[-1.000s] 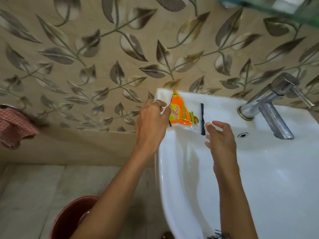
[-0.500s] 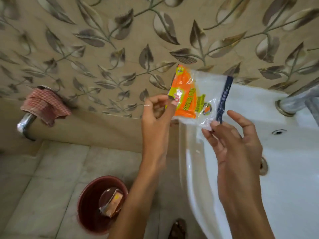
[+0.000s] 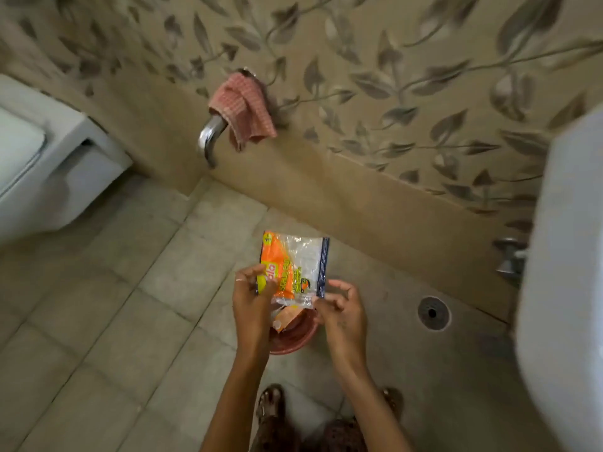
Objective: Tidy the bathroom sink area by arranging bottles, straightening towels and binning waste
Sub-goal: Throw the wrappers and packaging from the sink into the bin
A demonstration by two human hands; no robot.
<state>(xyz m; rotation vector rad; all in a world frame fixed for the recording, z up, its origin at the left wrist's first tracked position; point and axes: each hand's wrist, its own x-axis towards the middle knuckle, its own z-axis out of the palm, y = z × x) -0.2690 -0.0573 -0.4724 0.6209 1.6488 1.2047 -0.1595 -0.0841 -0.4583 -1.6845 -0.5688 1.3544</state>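
An empty orange and clear plastic wrapper (image 3: 293, 265) is held up between both hands, directly above a small red-brown bin (image 3: 293, 337) on the floor. My left hand (image 3: 253, 301) pinches its orange left edge. My right hand (image 3: 341, 308) pinches its lower right corner by the dark blue strip. Inside the bin lies another orange scrap (image 3: 287, 319); my hands hide most of the bin. A pink checked towel (image 3: 243, 107) hangs bunched on a chrome wall fitting (image 3: 210, 137).
The white sink (image 3: 567, 272) bulges in at the right edge, with chrome pipe fittings (image 3: 509, 256) below it. A white toilet (image 3: 42, 164) stands at the left. A round floor drain (image 3: 433, 313) lies right of the bin. My sandalled feet (image 3: 270, 406) are just behind the bin.
Both hands have carried the wrapper off the sink rim, leftward and down, until it hangs over the bin. The view has swung from the sink toward the floor.
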